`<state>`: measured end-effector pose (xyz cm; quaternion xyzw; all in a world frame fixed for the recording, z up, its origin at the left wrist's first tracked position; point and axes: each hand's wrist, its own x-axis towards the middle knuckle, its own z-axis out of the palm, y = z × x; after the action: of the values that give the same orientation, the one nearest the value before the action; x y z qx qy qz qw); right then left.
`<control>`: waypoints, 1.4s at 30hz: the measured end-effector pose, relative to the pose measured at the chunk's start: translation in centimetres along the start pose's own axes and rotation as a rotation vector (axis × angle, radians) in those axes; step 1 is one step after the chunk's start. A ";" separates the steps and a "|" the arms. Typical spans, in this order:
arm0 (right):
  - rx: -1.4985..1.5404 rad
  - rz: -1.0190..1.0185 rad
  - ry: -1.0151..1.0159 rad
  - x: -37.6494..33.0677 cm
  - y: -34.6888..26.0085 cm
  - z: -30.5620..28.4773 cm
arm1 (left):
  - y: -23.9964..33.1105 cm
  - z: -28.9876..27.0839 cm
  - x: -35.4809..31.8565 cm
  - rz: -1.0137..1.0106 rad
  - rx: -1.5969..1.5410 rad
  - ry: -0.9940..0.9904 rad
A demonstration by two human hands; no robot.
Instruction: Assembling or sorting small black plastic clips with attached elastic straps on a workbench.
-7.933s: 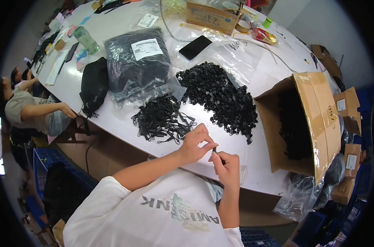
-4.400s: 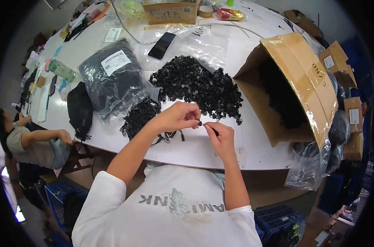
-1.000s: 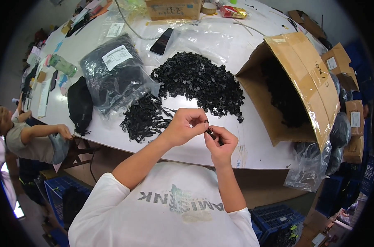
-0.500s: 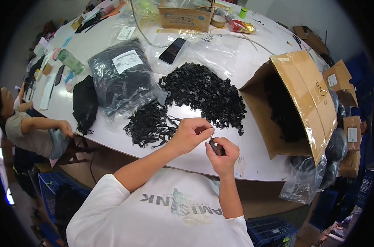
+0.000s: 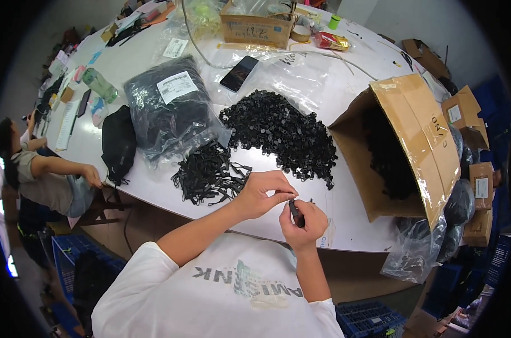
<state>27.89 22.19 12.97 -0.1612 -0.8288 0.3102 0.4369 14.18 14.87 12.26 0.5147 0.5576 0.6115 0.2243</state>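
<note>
My right hand (image 5: 305, 226) is closed around a short black zipper pull (image 5: 296, 214), whose upper end sticks out toward my other hand. My left hand (image 5: 265, 194) pinches thumb and forefinger together right at that upper end; the detail between the fingertips is too small to make out. Just left of my left hand lies a heap of black cord-looped pulls (image 5: 204, 177). Beyond both hands spreads a larger pile of small black zipper sliders (image 5: 283, 132).
A cardboard box (image 5: 416, 143) lies on its side at the right, with dark contents. At the left are a clear bag of black goods (image 5: 168, 107) and a black pouch (image 5: 119, 143). A phone (image 5: 239, 73) lies farther back. Another person (image 5: 52, 169) sits at far left.
My left fingertips have come down closer to the top of the pull; the thin cord seen between the hands before is now hidden. The whole view has shifted slightly.
</note>
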 end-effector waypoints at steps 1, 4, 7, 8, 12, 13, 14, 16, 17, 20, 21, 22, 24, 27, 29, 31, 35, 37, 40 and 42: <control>0.002 -0.002 0.002 0.0 -0.1 0.1 | -0.1 -0.1 0.1 0.002 0.003 0.000; -0.160 0.045 -0.068 0.0 -0.3 0.1 | -1.2 -1.2 0.1 0.245 0.444 -0.150; -0.160 0.215 -0.198 -0.2 -0.5 -0.3 | -1.3 -1.7 -0.2 0.246 0.546 -0.286; -0.169 0.227 -0.260 -0.2 -0.4 -0.5 | -1.4 -1.8 -0.4 0.248 0.549 -0.287; -0.203 0.265 -0.388 -0.6 -0.1 -0.9 | -1.6 -1.4 -0.8 0.191 0.530 -0.339; -0.203 0.265 -0.385 -0.6 0.0 -1.0 | -1.6 -1.1 -0.8 0.184 0.503 -0.319; -0.224 0.262 -0.403 -0.7 0.1 -1.0 | -1.6 -0.8 -0.7 0.185 0.504 -0.321; -0.243 0.258 -0.419 -0.8 0.3 -1.0 | -1.5 -0.3 -0.7 0.165 0.410 -0.271; -0.256 0.236 -0.412 -1.0 0.4 -0.8 | -1.4 -0.2 -0.7 0.167 0.410 -0.275; -0.254 0.248 -0.400 -1.0 0.2 -1.1 | -1.0 -0.1 -0.8 0.077 0.428 -0.274; -0.239 0.281 -0.399 -1.0 0.1 -1.2 | -1.1 -0.4 -0.8 0.061 0.414 -0.286; -0.240 0.283 -0.396 -1.1 0.1 -1.2 | -1.2 -0.7 -0.8 0.046 0.400 -0.298; -0.217 0.243 -0.371 -1.5 0.1 -1.3 | -0.8 -0.8 -0.6 0.027 0.417 -0.339; -0.215 0.272 -0.386 -2.1 0.2 -1.8 | -0.1 -0.7 -0.2 0.009 0.429 -0.397; -0.229 0.272 -0.392 -2.4 0.3 -2.1 | 0.1 -0.2 -0.1 0.017 0.442 -0.464; -0.241 0.272 -0.401 -2.8 0.6 -2.2 | -0.2 0.5 -0.4 -0.016 0.399 -0.456; -0.288 0.269 -0.396 -2.9 1.0 -2.3 | -0.1 1.6 -0.6 -0.035 0.317 -0.407; -0.297 0.290 -0.405 -2.8 1.0 -2.4 | -0.2 1.6 -0.8 -0.045 0.295 -0.389; -0.344 0.302 -0.405 -2.7 1.1 -2.4 | -0.7 1.7 -1.2 -0.023 0.327 -0.321; -0.313 0.314 -0.356 -2.8 1.4 -2.3 | -0.8 1.6 -1.2 -0.006 0.296 -0.310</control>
<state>31.36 22.58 11.29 -0.2960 -0.8952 0.2658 0.2008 15.86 14.79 10.86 0.6283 0.6015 0.4358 0.2312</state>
